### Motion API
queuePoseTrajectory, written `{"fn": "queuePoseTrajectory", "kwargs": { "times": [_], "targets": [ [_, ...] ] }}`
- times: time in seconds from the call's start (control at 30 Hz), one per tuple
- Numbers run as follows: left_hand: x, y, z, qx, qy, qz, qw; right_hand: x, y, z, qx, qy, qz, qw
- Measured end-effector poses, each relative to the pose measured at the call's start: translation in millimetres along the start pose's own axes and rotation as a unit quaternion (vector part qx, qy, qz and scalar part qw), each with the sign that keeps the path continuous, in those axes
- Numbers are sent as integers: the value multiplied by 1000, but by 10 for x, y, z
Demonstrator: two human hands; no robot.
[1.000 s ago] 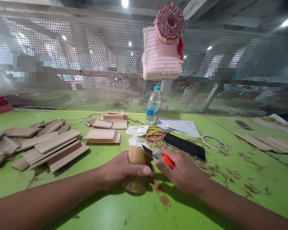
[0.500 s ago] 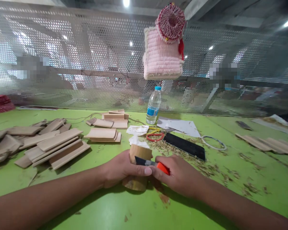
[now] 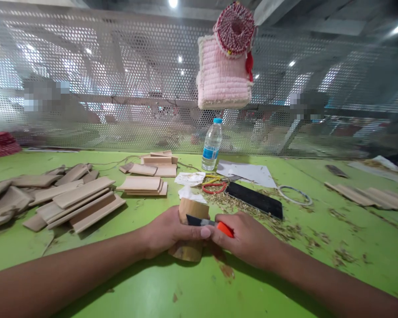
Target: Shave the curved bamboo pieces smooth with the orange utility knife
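On green table [image 3: 146, 289], cylinder [image 3: 189, 251], shavings [image 3: 292, 230]; screen [image 3: 135, 88] behind

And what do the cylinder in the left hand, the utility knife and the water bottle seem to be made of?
Cylinder: probably bamboo or wood, smooth-looking, judging by its tan, slightly uneven colour.
Utility knife: dull, dark grey blade, apparently metal; uniformly bright orange grip, likely plastic.
Water bottle: clear, glossy, most likely plastic; its walls are see-through.
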State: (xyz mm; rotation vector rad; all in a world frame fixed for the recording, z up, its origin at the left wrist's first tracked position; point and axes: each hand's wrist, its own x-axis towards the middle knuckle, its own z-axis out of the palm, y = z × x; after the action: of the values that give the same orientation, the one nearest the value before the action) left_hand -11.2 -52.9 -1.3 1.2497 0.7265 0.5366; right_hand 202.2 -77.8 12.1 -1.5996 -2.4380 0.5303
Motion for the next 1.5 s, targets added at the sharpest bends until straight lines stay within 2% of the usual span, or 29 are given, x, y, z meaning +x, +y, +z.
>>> {"fn": "queuePoseTrajectory", "kwargs": {
  "times": [0.47, 0.6, 0.77, 0.87, 1.0, 1.1, 1.2, 1.33, 1.5],
  "targets": [
    [-20, -3, 44, -11, 45, -4, 999, 2, 13, 71, -3, 41, -1, 999],
    [-20, 16, 62, -1, 58, 4, 998, 25, 27, 82, 24, 87, 12, 996],
    [2, -21, 33, -45, 62, -10, 997, 65, 73, 77, 83, 133, 29, 987],
    [13, -41, 4, -33, 46, -12, 998, 62, 55, 67, 71, 126, 18, 989],
    [8, -29, -3, -30, 14, 2, 999, 29, -20, 70, 27, 79, -7, 997],
    [5, -23, 0, -26, 9, 3, 1000, 3, -54, 81, 12, 51, -12, 999],
    [7, -30, -7, -20, 7, 9, 1000, -15, -62, 86, 11, 49, -7, 999],
    [9, -45, -14, 4, 12, 10, 1000, -29, -61, 86, 3, 48, 0, 999],
    [3, -27, 36, 22, 57, 1, 998, -14, -38, 93, -3, 68, 12, 998]
  ]
}}
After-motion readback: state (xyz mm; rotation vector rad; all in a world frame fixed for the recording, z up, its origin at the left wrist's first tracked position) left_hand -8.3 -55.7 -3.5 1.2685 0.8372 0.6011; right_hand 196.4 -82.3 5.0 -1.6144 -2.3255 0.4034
